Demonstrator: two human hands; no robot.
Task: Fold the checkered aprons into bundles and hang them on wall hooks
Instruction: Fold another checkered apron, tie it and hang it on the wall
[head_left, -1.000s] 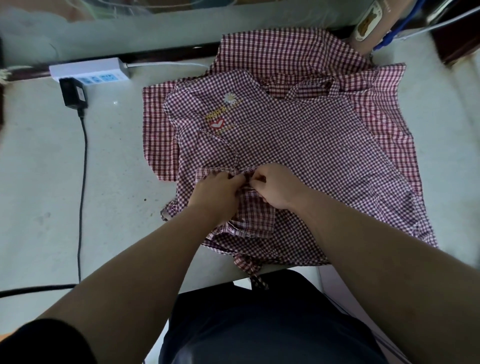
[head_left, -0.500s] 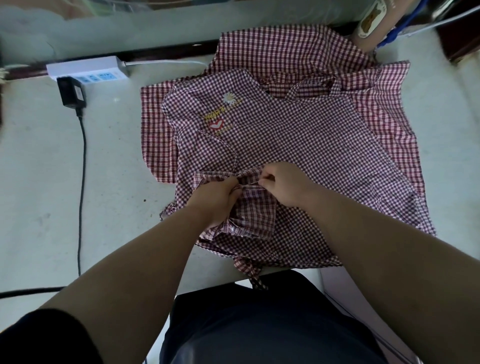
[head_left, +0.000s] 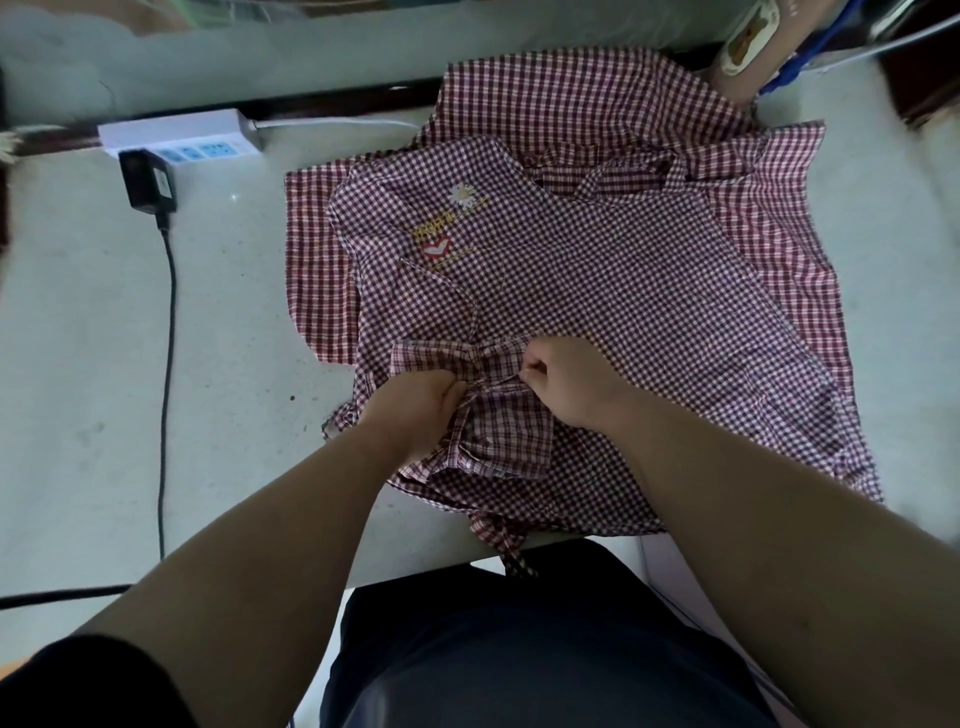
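Left hand and right hand pinch folded apron atop spread apron

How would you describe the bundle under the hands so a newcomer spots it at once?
On the pale table, checkered aprons lie spread before the person. At the pile's near edge, gripped between the left hand and right hand, sits a small bundle. Unlike the flat, fine-checked daisy-logo apron beneath it, it is bunched, with a larger, paler check.
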